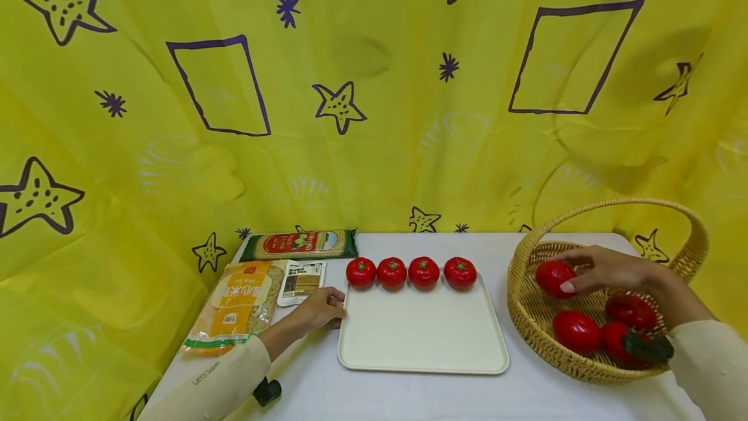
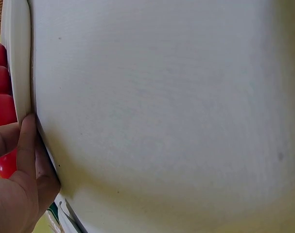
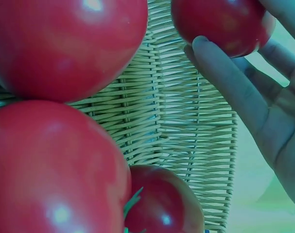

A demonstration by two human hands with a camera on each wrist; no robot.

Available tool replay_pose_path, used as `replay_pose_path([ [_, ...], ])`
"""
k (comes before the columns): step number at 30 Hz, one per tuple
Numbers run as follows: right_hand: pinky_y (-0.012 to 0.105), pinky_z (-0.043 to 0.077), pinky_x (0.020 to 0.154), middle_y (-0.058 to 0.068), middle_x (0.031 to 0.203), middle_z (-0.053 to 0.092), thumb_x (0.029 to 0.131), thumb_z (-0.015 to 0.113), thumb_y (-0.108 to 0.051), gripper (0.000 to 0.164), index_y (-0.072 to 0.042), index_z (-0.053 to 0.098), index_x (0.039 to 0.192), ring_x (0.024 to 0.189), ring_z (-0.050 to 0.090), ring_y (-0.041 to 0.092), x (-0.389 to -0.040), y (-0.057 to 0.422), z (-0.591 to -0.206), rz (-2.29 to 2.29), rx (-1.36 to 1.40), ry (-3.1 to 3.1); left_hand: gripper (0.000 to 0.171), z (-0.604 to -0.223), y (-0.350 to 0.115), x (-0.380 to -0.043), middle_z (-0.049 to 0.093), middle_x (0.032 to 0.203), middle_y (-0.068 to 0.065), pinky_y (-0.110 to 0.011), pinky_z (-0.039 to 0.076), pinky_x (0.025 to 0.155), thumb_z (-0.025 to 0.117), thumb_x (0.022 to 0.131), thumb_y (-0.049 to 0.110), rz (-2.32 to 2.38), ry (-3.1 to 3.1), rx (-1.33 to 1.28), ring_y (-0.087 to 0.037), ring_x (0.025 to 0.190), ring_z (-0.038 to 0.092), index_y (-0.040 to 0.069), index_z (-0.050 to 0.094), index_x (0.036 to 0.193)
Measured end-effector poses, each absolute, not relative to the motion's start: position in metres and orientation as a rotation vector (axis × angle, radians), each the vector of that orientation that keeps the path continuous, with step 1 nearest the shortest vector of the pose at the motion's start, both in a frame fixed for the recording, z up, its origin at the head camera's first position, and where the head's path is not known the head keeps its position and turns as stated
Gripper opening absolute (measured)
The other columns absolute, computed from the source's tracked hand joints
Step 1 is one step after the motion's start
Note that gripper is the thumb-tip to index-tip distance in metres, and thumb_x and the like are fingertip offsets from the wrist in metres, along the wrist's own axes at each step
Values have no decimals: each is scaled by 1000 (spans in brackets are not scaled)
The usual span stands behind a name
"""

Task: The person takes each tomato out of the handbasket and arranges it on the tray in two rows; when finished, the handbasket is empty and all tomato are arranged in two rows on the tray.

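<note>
At the right, my right hand [image 1: 608, 268] holds a red tomato [image 1: 552, 278] with its fingers and thumb, over the wicker basket [image 1: 517, 314]. The right wrist view shows the thumb along the side of this tomato [image 3: 220, 24]. Several other tomatoes [image 1: 576, 332] lie in the basket below. My left hand [image 1: 320, 309] grips the left edge of a cream rectangular tray [image 1: 421, 336]; in the left wrist view its fingers [image 2: 26, 145] are right at the rim. A row of several tomatoes [image 1: 423, 273] with green stem ends sits along the tray's far edge.
Left of the tray lie an orange-and-clear food bag [image 1: 234, 304], a small white packet [image 1: 300, 281] and a long green-and-red package [image 1: 298, 245]. The basket's tall handle [image 1: 619, 202] arches near my right forearm. A yellow patterned curtain [image 1: 386, 167] hangs behind the white table [image 1: 374, 401].
</note>
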State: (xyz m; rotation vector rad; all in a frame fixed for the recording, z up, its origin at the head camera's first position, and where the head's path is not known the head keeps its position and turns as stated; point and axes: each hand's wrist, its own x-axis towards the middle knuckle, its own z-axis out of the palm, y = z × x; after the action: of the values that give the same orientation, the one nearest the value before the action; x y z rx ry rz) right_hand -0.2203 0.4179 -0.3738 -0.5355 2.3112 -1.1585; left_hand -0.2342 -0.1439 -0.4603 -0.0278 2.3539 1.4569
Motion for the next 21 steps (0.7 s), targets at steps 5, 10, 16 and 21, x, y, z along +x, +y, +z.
replay_pose_path([
  [5,24,57,84,2,129,63,99,62,-15,59,9,38,147,105,67,6,-214,418,-367,-1122,-528,2344,30,-459,-144,-233,56,88,-10,-30,62,65,69,86,-6,1461,2359,-13,-17,70,58,-7,59,114],
  [10,23,57,84,-13,126,65,100,59,-11,56,9,38,148,110,62,-2,-207,417,-364,-1139,-593,2328,31,-458,-144,-232,58,89,-11,-30,62,65,68,86,-7,1464,2363,15,-17,69,59,-9,58,115],
  [16,21,54,86,-3,130,64,99,61,-14,53,-2,45,148,111,61,-1,-198,411,-362,-1083,-632,2421,31,-459,-144,-231,57,88,-11,-30,62,65,68,85,-7,1476,2359,19,-17,68,59,-10,58,114],
  [21,23,55,87,-5,129,65,98,61,-12,51,-6,47,147,111,63,5,-190,404,-361,-1092,-663,2417,31,-459,-144,-232,57,88,-11,-30,62,65,68,85,-7,1475,2357,17,-17,68,60,-9,58,114],
])
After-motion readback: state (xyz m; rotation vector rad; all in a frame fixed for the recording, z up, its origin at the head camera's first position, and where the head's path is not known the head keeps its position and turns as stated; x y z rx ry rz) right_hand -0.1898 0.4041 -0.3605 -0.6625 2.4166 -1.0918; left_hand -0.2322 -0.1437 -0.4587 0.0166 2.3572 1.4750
